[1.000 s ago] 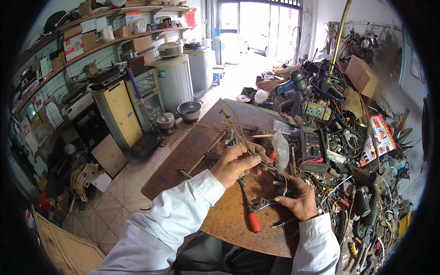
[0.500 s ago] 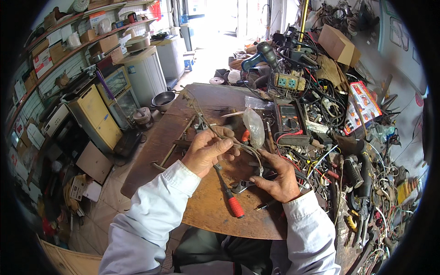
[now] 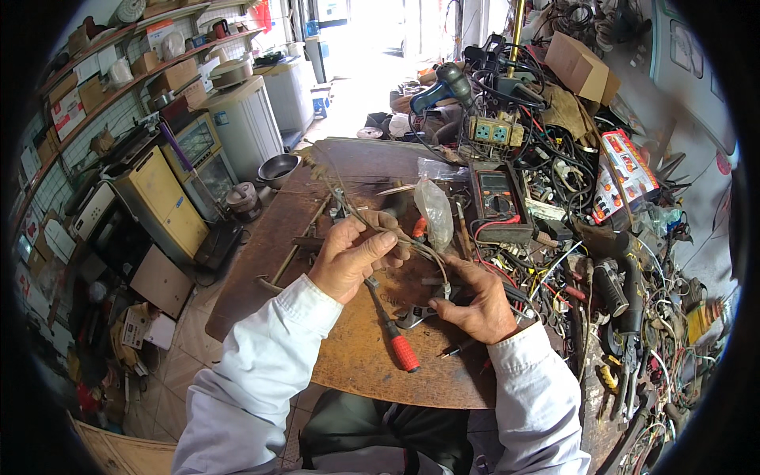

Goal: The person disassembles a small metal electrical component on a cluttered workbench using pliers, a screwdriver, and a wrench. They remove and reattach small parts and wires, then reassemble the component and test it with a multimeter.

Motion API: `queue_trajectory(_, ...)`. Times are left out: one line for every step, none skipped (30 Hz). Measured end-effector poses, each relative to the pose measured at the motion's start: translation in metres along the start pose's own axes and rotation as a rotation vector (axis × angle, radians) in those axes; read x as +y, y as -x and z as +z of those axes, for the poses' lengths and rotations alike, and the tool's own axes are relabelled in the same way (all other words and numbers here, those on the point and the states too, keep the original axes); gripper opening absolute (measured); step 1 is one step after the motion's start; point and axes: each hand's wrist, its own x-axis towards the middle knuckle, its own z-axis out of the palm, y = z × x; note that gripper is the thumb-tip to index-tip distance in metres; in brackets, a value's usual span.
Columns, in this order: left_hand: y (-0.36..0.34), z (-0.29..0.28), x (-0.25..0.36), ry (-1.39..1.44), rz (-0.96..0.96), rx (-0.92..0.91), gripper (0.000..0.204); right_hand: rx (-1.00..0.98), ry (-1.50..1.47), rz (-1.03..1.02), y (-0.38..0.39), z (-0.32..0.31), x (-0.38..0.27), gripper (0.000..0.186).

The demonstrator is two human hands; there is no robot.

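Note:
My left hand (image 3: pixel 354 255) is closed around a thin bundle of grey wires (image 3: pixel 412 241) above the rusty brown worktable (image 3: pixel 356 356). The wires arch rightward and down to my right hand (image 3: pixel 473 299), which pinches their other end close to the tabletop. A screwdriver with a red handle (image 3: pixel 393 331) lies on the table between my hands, and a metal wrench-like tool (image 3: pixel 416 315) lies just left of my right hand. A small clear plastic bag (image 3: pixel 435 212) sits beyond the wires.
A black multimeter (image 3: pixel 499 199) lies right of the bag. Tangled cables, pliers and tools (image 3: pixel 617 293) cover the right side. A power drill (image 3: pixel 439 83) and socket strip (image 3: pixel 491 131) sit at the back. Shelves, a yellow cabinet (image 3: pixel 162 202) and a metal bowl (image 3: pixel 279 169) stand on the left.
The view shifted so table and hands sit higher in frame. Both hands keep hold of the wires; the left hand has moved slightly left, stretching the wire arch wider.

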Motion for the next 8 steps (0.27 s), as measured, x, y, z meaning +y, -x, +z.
queue_trajectory(0.0,0.001,-0.001,-0.011,0.005,0.011,0.017,-0.008,-0.005,0.008,0.0,0.0,-0.001,0.066)
queue_trajectory(0.0,0.001,-0.001,-0.011,0.014,0.01,0.017,-0.017,0.001,0.01,-0.001,-0.001,-0.002,0.065)
queue_trajectory(0.001,0.002,-0.002,-0.01,0.022,0.009,0.016,-0.026,0.007,0.013,-0.001,-0.002,-0.003,0.065)
queue_trajectory(0.001,0.002,-0.003,-0.009,0.031,0.008,0.016,-0.035,0.012,0.016,-0.001,-0.003,-0.004,0.064)
queue_trajectory(0.001,0.002,-0.003,-0.014,0.035,0.009,0.016,-0.051,0.005,0.03,-0.002,-0.003,-0.006,0.063)
queue_trajectory(0.001,0.002,-0.003,-0.018,0.039,0.011,0.016,-0.068,-0.002,0.045,-0.002,-0.004,-0.009,0.063)
queue_trajectory(0.002,0.002,-0.004,-0.023,0.044,0.013,0.016,-0.084,-0.009,0.059,-0.002,-0.005,-0.013,0.062)
queue_trajectory(0.002,0.002,-0.004,-0.037,0.036,0.015,0.017,-0.082,-0.008,0.059,-0.002,-0.006,-0.014,0.062)
